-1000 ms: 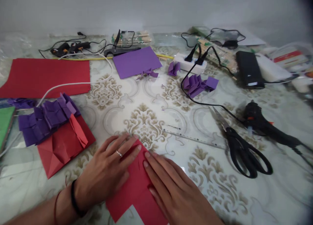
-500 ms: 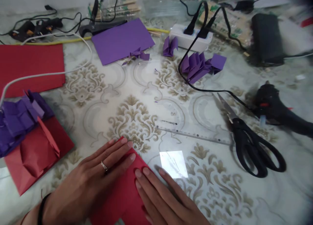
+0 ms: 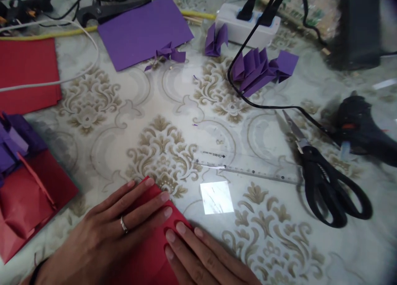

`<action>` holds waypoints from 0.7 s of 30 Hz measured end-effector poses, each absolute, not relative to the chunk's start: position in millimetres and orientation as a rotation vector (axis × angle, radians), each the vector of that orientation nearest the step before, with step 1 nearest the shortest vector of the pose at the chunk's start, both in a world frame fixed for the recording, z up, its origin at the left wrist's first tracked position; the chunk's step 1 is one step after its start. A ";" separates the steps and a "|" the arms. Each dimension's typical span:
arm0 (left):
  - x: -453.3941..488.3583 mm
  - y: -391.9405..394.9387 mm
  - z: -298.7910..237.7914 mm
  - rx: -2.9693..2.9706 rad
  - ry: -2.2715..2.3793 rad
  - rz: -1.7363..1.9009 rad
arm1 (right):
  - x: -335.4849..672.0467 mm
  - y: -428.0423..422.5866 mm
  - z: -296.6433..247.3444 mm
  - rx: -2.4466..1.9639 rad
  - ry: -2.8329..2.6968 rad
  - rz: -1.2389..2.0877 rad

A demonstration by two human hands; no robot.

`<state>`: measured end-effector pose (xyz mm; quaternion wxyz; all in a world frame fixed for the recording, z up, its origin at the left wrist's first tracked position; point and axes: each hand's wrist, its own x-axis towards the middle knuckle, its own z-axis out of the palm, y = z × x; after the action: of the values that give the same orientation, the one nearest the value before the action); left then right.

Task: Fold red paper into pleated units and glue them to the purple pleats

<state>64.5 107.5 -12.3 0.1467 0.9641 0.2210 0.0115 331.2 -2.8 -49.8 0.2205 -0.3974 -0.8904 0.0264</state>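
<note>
A sheet of red paper [image 3: 149, 247], seemingly folded, lies on the table beneath both hands, its lower part cut off by the picture's bottom. My left hand [image 3: 105, 231], with a ring, rests flat across its upper left side, fingers stretched toward the top corner. My right hand [image 3: 207, 252] presses flat along the right edge, fingertips on the paper near the left fingers. Both hands are open and grip nothing. Left of them sits a folded red paper piece [image 3: 37, 190] with pleated purple paper [image 3: 25, 132] on it.
Scissors [image 3: 322, 173] overlap a clear ruler [image 3: 251, 169] at the right, near a black glue gun [image 3: 356, 119]. Behind lie purple card [image 3: 145, 32], folded purple pieces [image 3: 254, 70], a white power strip [image 3: 248, 28] with trailing cords, and red sheets [image 3: 27, 74].
The view has shifted closer, so the far items sit higher and side items farther out. Both hands stay on the red paper; my right fingers lie slightly differently along its edge.
</note>
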 end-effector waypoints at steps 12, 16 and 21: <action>70.8 103.9 -11.7 2.764 0.656 0.136 | 330.8 5.2 -31.7 -1.208 -2.432 0.194; 73.2 102.2 -9.0 2.762 0.727 0.162 | 326.3 14.7 -21.4 -1.192 -2.553 0.193; 75.0 102.8 -8.8 2.797 0.668 0.228 | 316.9 30.0 -14.2 -1.255 -2.605 0.108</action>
<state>75.0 102.8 -8.8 0.1284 0.9616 0.2295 0.0786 316.9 30.0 -14.2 0.1236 -0.4305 -0.8933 0.0370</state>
